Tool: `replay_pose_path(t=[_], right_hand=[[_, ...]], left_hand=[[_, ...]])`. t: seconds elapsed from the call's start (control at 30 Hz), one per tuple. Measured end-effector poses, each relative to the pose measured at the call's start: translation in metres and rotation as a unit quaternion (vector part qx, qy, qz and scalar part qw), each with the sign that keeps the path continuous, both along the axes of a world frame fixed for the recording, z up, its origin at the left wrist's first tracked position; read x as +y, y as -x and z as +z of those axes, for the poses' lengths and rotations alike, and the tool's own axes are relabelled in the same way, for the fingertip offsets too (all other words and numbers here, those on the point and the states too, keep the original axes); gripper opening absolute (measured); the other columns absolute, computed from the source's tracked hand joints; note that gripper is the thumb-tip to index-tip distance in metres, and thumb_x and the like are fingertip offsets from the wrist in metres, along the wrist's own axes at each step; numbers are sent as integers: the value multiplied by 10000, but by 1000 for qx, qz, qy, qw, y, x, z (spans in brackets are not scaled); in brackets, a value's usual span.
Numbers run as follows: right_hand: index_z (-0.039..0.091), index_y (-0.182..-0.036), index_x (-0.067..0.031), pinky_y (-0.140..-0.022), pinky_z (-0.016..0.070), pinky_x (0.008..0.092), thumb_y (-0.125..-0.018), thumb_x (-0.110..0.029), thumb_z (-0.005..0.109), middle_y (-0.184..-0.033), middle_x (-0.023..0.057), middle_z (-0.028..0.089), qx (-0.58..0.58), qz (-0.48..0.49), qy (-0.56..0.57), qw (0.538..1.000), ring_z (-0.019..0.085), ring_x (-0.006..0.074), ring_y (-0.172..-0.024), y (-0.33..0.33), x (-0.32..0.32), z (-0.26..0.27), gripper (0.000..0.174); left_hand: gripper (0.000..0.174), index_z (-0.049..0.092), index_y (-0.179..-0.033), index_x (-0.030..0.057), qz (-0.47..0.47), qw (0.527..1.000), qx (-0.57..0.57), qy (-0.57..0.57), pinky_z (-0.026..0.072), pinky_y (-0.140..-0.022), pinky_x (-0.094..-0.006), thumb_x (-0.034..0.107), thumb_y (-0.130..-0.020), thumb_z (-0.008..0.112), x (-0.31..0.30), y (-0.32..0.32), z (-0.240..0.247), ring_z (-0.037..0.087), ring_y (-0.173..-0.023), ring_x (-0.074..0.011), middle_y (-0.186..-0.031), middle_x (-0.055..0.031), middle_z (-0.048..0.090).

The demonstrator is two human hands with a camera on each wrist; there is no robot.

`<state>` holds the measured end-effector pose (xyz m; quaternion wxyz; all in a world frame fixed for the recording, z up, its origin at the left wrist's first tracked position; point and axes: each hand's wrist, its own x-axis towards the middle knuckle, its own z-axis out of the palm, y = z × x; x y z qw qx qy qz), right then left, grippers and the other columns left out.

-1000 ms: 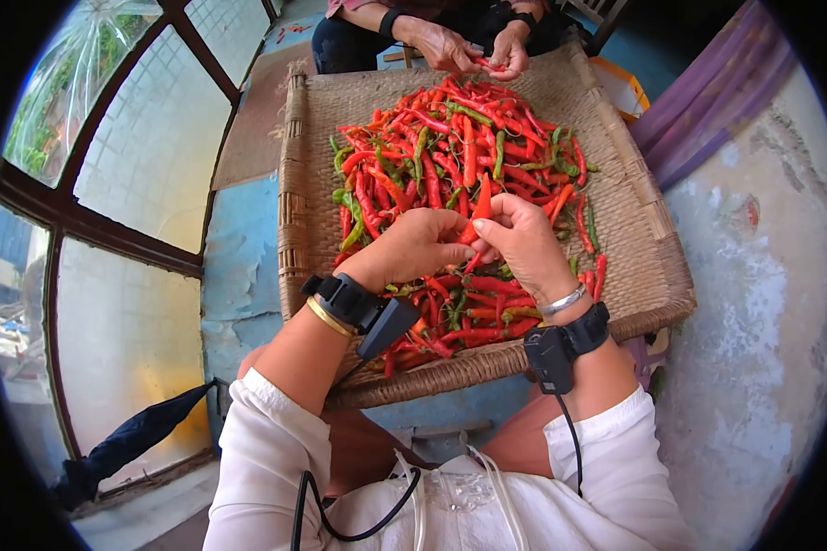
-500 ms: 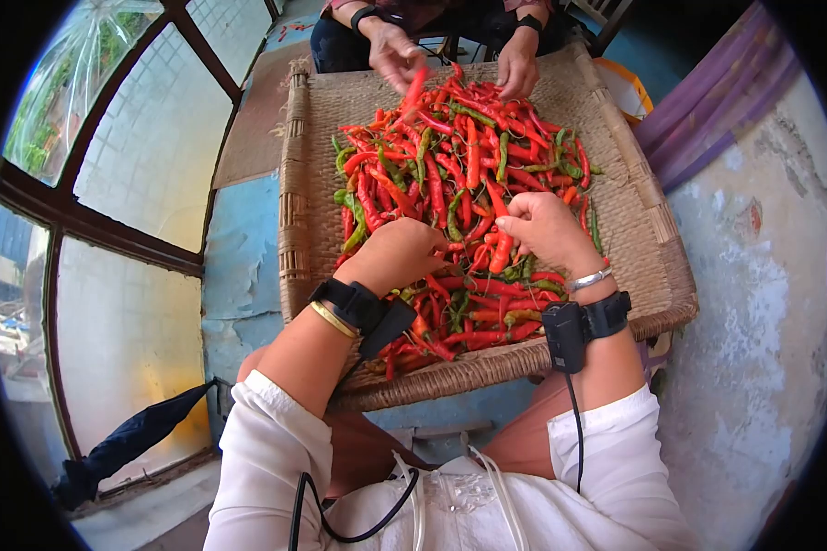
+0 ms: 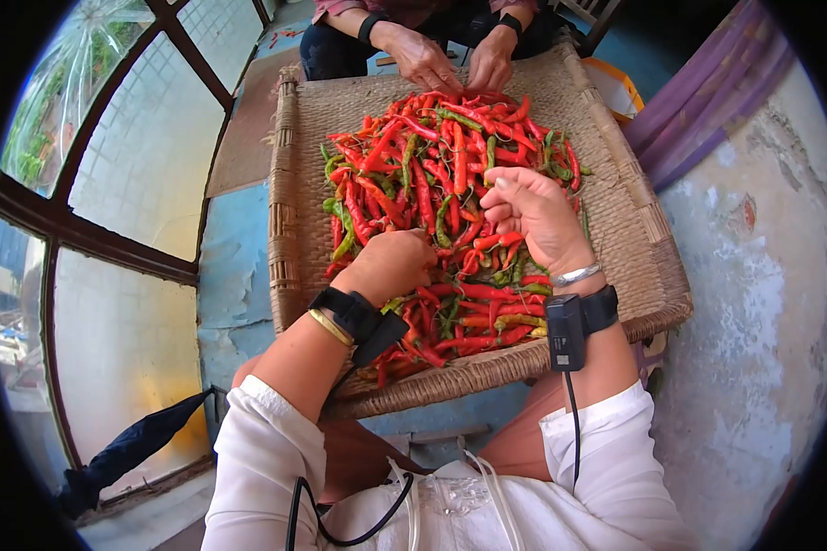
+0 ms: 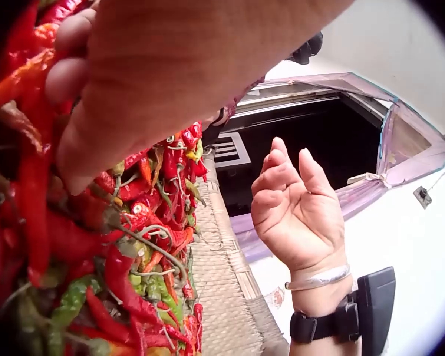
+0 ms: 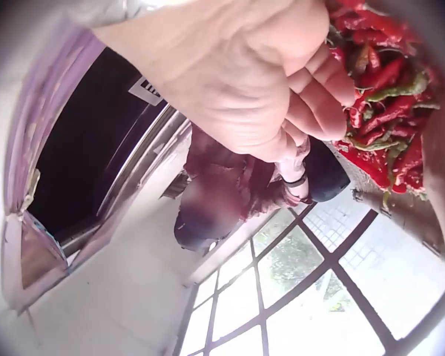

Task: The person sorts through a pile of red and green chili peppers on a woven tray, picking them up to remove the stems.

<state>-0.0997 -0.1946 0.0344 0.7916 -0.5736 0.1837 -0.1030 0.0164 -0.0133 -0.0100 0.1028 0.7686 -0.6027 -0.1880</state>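
Red and green chili peppers lie heaped on a woven tray. My left hand is down at the near left of the heap. In the left wrist view its fingertips and thumb are apart, right against a red chili; I cannot tell whether they pinch it. Raised over the right side of the heap is my right hand, palm turned inward and fingers loosely bent. No chili shows in that palm in the left wrist view.
Across the tray another person's hands touch the heap's far edge. A window and a folded dark umbrella are at the left. On the right hang a purple curtain and a worn wall.
My right hand has let go of a red chili and lifted from the heap. My left hand has moved down to the peppers. The other person's hands have returned together at the far edge.
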Motion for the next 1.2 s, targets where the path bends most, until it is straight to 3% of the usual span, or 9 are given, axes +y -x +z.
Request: replay_pose_path(t=[0.2, 0.3, 0.33, 0.4, 0.63, 0.7, 0.83, 1.07, 1.2], right_hand=[[579, -1004, 22, -557, 457, 208, -832, -150, 566, -741, 19, 596, 81, 25, 150, 985, 563, 84, -622, -4, 19, -7, 243], [612, -917, 28, -627, 475, 300, -761, -150, 621, -715, 95, 629, 89, 109, 378, 915, 603, 175, -663, -3, 19, -18, 236], [612, -917, 28, -627, 475, 300, -761, -150, 621, -715, 95, 629, 89, 109, 378, 915, 603, 175, -663, -3, 20, -18, 236], [612, -931, 16, -665, 473, 338, -740, -159, 623, -781, 142, 639, 139, 150, 470, 859, 619, 243, -721, -4, 22, -17, 260], [613, -934, 3, -645, 474, 344, -743, -170, 608, -775, 138, 636, 107, 174, 427, 881, 618, 246, -708, -4, 28, -17, 257], [617, -912, 5, -627, 473, 340, -746, -180, 609, -752, 136, 632, 99, 148, 405, 897, 617, 234, -683, -4, 29, -18, 248], [626, -821, 15, -586, 468, 335, -750, -200, 615, -682, 130, 617, 107, 136, 331, 928, 613, 207, -630, -7, 27, -20, 226], [619, -748, 15, -570, 461, 332, -742, -181, 614, -638, 122, 604, 117, 120, 387, 907, 592, 210, -581, -7, 31, -22, 196], [615, -742, 14, -546, 459, 308, -742, -144, 596, -628, 96, 598, 53, 45, 359, 931, 567, 158, -549, -9, 29, -26, 159]], left_hand=[[172, 645, -855, 118, -9, 998, -54, -9, 477, -684, -380, 186, -699, 620, -2, 5, -2, 586, -768, -267, -875, -60, 565], [162, 648, -845, 107, -5, 999, -40, 5, 477, -662, -386, 175, -701, 621, -4, 1, 2, 586, -760, -268, -825, -69, 567], [162, 648, -845, 107, -5, 999, -39, 4, 477, -662, -386, 175, -701, 621, -3, -1, 2, 586, -760, -268, -825, -69, 567], [184, 653, -874, 88, 6, 993, 16, 116, 475, -662, -375, 138, -699, 622, -2, -3, 2, 583, -760, -278, -796, -86, 597], [206, 636, -937, 34, 95, 967, 198, 131, 469, -603, -286, 56, -732, 632, -8, 5, 16, 601, -651, -165, -734, -120, 626], [343, 590, -1033, 51, 142, 936, 263, 184, 483, -598, -333, 127, -713, 683, -8, 6, 12, 623, -662, -273, -727, -116, 640], [654, 391, -1247, 42, 157, 943, 227, 185, 486, -608, -330, 104, -679, 708, -10, 9, 21, 635, -678, -260, -724, -137, 638], [621, 423, -1226, 48, 136, 948, 227, 180, 487, -619, -321, 83, -673, 702, -11, 13, 21, 637, -688, -255, -734, -134, 642], [384, 548, -1059, 44, 112, 940, 244, 211, 467, -572, -328, 103, -702, 678, -11, 10, 17, 609, -615, -259, -687, -126, 619]])
